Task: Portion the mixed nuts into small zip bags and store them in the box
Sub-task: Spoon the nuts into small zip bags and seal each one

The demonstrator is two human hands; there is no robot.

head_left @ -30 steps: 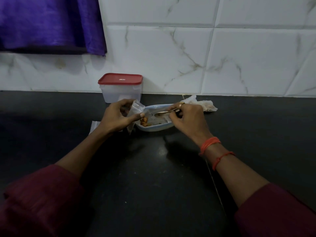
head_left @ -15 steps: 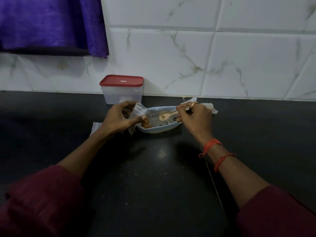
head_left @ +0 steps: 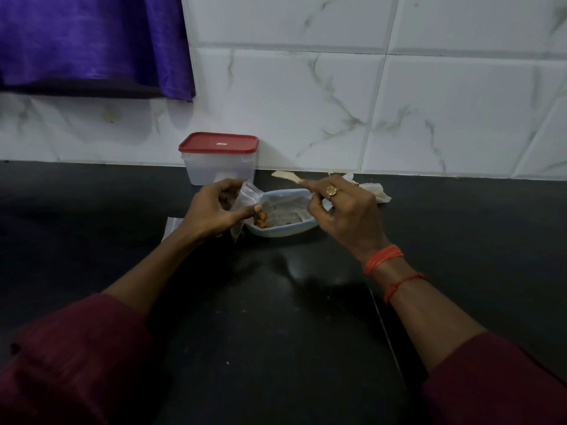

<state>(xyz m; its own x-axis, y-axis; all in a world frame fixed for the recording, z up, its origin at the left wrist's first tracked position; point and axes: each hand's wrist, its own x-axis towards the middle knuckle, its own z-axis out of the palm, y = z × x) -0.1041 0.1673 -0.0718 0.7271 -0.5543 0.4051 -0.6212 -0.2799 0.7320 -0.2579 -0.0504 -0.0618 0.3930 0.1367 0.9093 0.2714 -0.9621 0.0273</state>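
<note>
My left hand (head_left: 211,211) pinches a small clear zip bag (head_left: 245,199) by its mouth, just left of a shallow pale-blue tray (head_left: 294,231) on the black counter. A small heap of mixed nuts (head_left: 261,220) lies in the tray's left end, beside my left thumb. My right hand (head_left: 343,213) grips a pale wooden spoon (head_left: 287,177), lifted above the tray's far rim with its bowl pointing left. A clear storage box with a red lid (head_left: 219,159) stands shut against the wall behind the bag.
Another flat clear bag (head_left: 171,227) lies on the counter behind my left wrist. Crumpled clear plastic (head_left: 376,191) sits beyond my right hand by the tiled wall. A purple cloth (head_left: 92,41) hangs at the upper left.
My right hand has lifted the spoon out of the tray, up and back toward the wall. My left hand keeps holding the bag in the same place.
</note>
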